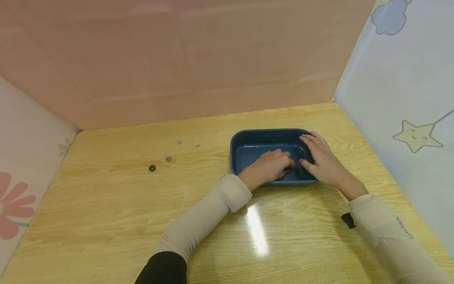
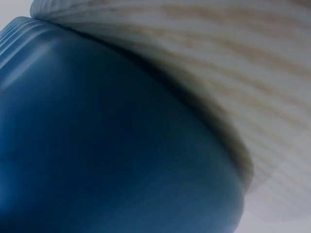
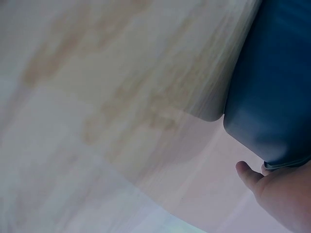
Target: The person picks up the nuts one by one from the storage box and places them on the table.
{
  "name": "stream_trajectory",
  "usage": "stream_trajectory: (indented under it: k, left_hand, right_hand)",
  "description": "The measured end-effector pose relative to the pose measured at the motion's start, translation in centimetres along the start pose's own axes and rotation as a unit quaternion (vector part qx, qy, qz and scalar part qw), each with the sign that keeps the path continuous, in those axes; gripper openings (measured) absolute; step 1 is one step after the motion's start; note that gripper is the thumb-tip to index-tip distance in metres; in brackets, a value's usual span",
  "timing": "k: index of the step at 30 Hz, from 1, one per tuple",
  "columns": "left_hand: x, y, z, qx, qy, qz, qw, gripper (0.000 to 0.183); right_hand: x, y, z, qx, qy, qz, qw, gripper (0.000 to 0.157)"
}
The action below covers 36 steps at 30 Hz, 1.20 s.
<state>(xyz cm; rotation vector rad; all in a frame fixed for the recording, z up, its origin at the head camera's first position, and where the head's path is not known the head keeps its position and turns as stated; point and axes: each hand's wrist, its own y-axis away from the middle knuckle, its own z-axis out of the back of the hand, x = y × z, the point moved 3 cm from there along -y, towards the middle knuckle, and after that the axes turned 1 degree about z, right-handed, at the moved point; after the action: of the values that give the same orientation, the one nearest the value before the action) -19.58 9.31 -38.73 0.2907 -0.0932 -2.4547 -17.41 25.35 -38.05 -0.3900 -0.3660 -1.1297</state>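
Note:
My left hand (image 1: 271,165) reaches down into a blue rectangular box (image 1: 248,133), its fingers bent. At its fingertips, a small dark nut (image 1: 288,169) shows low inside the box, partly hidden by the fingers; they seem to pinch it. With fingers spread, my right hand (image 1: 323,162) rests on the box's right end, the thumb and some fingers over the rim. In the right wrist view, part of this hand (image 3: 286,196) lies against the box's edge. The box's smooth outer wall (image 2: 107,136) fills much of the left wrist view, where the left hand is out of sight.
On the wooden table left of the box lie a black nut (image 1: 152,168), a silver nut (image 1: 168,159) and two smaller metal pieces, one a nut (image 1: 178,141). A black object (image 1: 348,220) shows beside the right sleeve. Panels (image 1: 198,59) border the table's back and sides.

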Motion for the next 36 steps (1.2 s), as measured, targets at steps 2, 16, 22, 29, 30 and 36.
stream_trajectory:
  k: [2, 16, 22, 29, 30, 36]
  left_hand:
    - [0.0, 0.0, 0.1, -0.003, -0.002, -0.002, 1.0, 0.027]
    - [0.2, -0.1, 0.4, -0.028, -0.013, -0.003, 0.9995, 0.02]
    - [0.2, 0.2, 0.4, -0.038, -0.024, 0.003, 0.999, 0.021]
    - [0.4, 0.6, 0.7, -0.049, -0.024, 0.014, 0.9984, 0.023]
    - [0.5, 0.7, 0.7, -0.05, -0.023, 0.015, 0.9984, 0.023]
    - [1.0, 1.4, 1.1, -0.064, -0.028, 0.012, 0.9975, 0.023]
  right_hand:
    - [0.0, 0.0, 0.0, 0.0, 0.001, 0.0, 1.0, 0.069]
    - [0.0, -0.3, 0.2, 0.002, 0.009, 0.0, 1.0, 0.069]
    - [-0.1, -0.2, 0.0, -0.001, 0.009, 0.003, 1.0, 0.069]
    - [0.0, -0.1, -0.1, 0.0, 0.004, 0.005, 1.0, 0.069]
    - [0.1, -0.2, -0.1, 0.002, 0.003, 0.003, 1.0, 0.069]
    - [0.2, -0.1, -0.1, 0.006, 0.004, -0.003, 1.0, 0.069]
